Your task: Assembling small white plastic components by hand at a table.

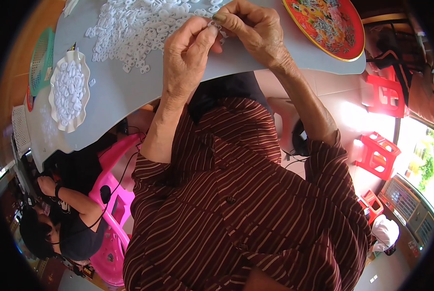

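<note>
Above the near edge of the table my two hands meet at the fingertips. My left hand (pixel 187 58) is closed in a pinch on a small white plastic piece (pixel 219 25) with holes. Thumb and forefinger pressed together, my right hand (pixel 258 36) is closed right beside that piece; whatever lies between those fingertips is too small and covered to make out. Behind and left of my hands spreads a heap of similar white plastic pieces (pixel 125 34). A round red tray (pixel 291 9) with a gold rim and floral pattern, strewn with small silvery bits, sits to the right.
At the left on the grey table (pixel 125 87) stands a scalloped white dish (pixel 87 99) full of white pieces. A green mesh basket (pixel 41 60) is beyond it. A person (pixel 76 213) sits by a pink chair (pixel 112 242). Red stools (pixel 379 155) stand at right.
</note>
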`<control>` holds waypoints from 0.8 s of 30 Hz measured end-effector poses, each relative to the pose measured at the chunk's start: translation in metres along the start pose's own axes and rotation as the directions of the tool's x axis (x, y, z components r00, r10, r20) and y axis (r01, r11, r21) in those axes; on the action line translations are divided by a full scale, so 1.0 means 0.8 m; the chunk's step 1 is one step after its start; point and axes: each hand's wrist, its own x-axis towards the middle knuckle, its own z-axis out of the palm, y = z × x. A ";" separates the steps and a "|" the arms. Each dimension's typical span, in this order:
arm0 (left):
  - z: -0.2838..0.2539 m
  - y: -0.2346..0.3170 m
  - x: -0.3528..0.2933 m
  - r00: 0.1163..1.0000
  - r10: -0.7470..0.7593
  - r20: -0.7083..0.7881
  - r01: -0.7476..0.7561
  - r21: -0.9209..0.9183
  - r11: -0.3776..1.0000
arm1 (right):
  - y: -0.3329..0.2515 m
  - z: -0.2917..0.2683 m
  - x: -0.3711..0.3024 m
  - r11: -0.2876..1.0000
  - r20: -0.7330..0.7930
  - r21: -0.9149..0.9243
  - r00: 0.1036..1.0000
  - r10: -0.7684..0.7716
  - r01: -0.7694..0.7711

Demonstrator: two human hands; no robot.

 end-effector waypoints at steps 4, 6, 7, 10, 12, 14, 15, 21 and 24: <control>0.001 -0.004 -0.002 0.999 0.010 -0.032 -0.012 -0.072 0.997 | 0.002 0.004 -0.001 1.000 -0.002 0.007 1.000 0.004 -0.004; 0.001 -0.004 -0.002 0.999 0.006 -0.032 -0.009 -0.079 0.997 | 0.004 0.005 -0.002 0.998 -0.007 0.061 1.000 0.021 -0.021; 0.004 -0.004 -0.001 0.998 0.036 -0.058 -0.043 -0.122 0.992 | 0.004 0.006 -0.001 0.992 0.004 0.128 1.000 0.013 -0.013; -0.001 -0.009 0.000 0.996 0.065 -0.064 -0.073 -0.120 0.990 | -0.005 0.004 -0.001 0.981 0.057 0.193 0.998 0.010 -0.021; -0.009 -0.008 0.000 0.997 0.063 -0.043 -0.066 -0.078 0.995 | -0.004 0.001 -0.002 0.981 0.097 0.191 0.995 0.019 -0.037; -0.016 -0.002 0.002 0.981 0.178 -0.083 -0.148 0.281 0.948 | 0.008 -0.002 -0.003 0.993 0.062 0.110 0.997 0.046 -0.052; -0.023 0.004 0.008 0.966 0.242 -0.092 -0.203 0.312 0.928 | 0.006 -0.002 -0.003 0.992 0.059 0.116 0.997 0.045 -0.052; -0.043 0.011 0.043 0.978 0.209 -0.010 -0.185 0.426 0.885 | 0.005 -0.002 -0.001 0.992 0.052 0.102 0.996 0.067 -0.072; -0.039 0.005 0.046 0.988 0.154 0.014 -0.152 0.268 0.951 | 0.002 -0.001 -0.003 0.993 0.005 0.108 0.999 0.051 -0.051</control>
